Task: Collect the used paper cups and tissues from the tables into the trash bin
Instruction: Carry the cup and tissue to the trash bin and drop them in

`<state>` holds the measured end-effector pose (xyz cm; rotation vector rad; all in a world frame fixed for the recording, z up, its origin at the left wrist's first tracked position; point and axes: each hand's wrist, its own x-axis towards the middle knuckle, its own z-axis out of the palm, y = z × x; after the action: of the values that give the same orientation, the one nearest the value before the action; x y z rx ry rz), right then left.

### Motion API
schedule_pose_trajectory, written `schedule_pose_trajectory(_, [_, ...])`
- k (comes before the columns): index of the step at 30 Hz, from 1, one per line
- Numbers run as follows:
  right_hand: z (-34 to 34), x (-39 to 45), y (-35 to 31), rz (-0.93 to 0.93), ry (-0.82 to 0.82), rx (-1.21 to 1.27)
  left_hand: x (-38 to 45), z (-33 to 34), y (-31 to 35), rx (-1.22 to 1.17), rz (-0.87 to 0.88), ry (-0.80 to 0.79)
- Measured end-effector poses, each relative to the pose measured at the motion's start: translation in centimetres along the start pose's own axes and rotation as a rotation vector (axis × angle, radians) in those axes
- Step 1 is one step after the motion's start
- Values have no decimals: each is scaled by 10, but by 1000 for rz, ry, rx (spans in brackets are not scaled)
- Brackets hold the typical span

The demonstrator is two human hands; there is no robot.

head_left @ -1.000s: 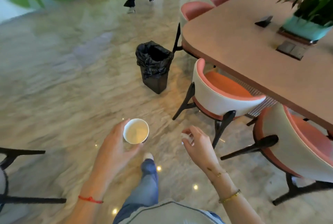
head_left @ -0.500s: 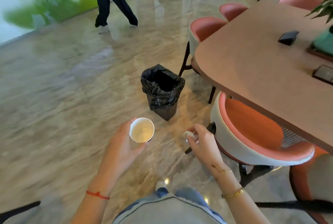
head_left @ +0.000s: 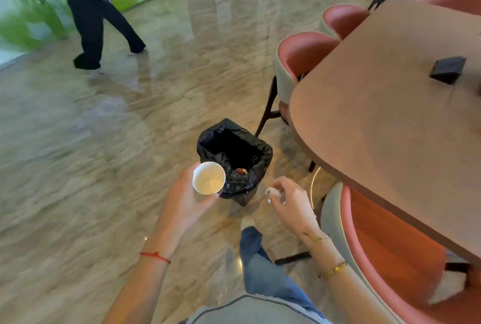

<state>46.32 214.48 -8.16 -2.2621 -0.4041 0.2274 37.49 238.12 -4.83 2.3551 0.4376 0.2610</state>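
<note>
Load in hand, bin just ahead.
Your left hand [head_left: 186,200] grips the paper cup [head_left: 208,178]; your right hand [head_left: 290,200] pinches a balled tissue [head_left: 273,191]. Neither is dropped yet; the trash bin [head_left: 235,159] already holds some scraps. Visible worktop [head_left: 385,125] shows no cups.

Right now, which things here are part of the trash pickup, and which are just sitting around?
Part of the job:
paper cup, held in the left hand
crumpled tissue, pinched in the right hand
trash bin, black liner, open, just ahead

Just around:
table
small black object on the table
pink chairs
person walking past
</note>
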Motion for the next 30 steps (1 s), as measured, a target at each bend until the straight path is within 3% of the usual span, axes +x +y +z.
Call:
schedule_pose_trajectory(8, [7,197,15,14,-76,-11,180,49,-6,27,-69,-22])
schedule_pose_trajectory(14, [28,298,29,18,-205,-80,265,86,-26,17,-203,-47])
schedule_pose_trajectory(22, [56,358,54,142,-414,-99,319,118,-52,17,-318,-119])
schedule_pose_trajectory(30, [55,366,65,165,-402,-126,341,129,-71,-55,-366,-215])
